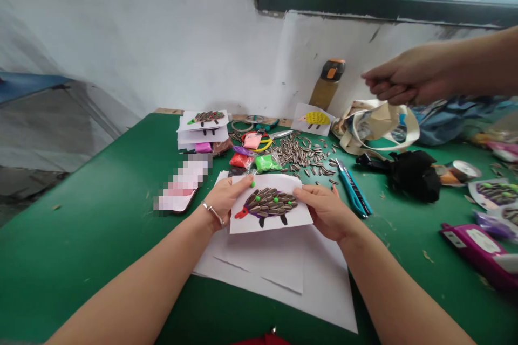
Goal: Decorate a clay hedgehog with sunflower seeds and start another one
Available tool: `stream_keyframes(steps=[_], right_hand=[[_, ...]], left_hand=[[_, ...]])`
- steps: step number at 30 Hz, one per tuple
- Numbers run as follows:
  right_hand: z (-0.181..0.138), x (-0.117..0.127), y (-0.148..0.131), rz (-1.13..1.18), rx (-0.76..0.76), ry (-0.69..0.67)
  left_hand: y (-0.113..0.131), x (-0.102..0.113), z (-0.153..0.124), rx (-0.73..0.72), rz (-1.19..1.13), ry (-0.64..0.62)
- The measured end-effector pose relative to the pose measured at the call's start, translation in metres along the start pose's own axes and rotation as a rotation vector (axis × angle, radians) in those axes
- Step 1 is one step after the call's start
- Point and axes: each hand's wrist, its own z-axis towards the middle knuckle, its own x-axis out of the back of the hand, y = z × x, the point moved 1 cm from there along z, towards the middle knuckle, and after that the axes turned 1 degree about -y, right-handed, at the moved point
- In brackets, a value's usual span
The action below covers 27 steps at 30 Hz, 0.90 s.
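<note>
Both my hands hold a white card point(297, 216) bearing a hedgehog picture made of sunflower seeds, purple and red clay and small green dots. My left hand point(225, 198) pinches its left edge, a silver bracelet on the wrist. My right hand point(326, 209) grips its right edge. The card is lifted a little above several loose white sheets point(283, 269) on the green table point(81, 226).
Behind the card lie a pile of sunflower seeds point(301, 152), small clay packets point(254, 160), scissors point(263, 140), a blue utility knife point(353, 187) and more hedgehog cards point(204, 121). Another person's hand point(404, 75) hovers at upper right over a cloth bag point(376, 126). A black cloth point(413, 172) lies right.
</note>
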Motion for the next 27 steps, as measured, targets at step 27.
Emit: stream_keyframes(steps=[27], right_hand=[[0.003,0.0007,0.0012,0.204,0.011,0.014]], left_hand=[[0.0032,-0.0038,-0.0086,0.081,0.029,-0.122]])
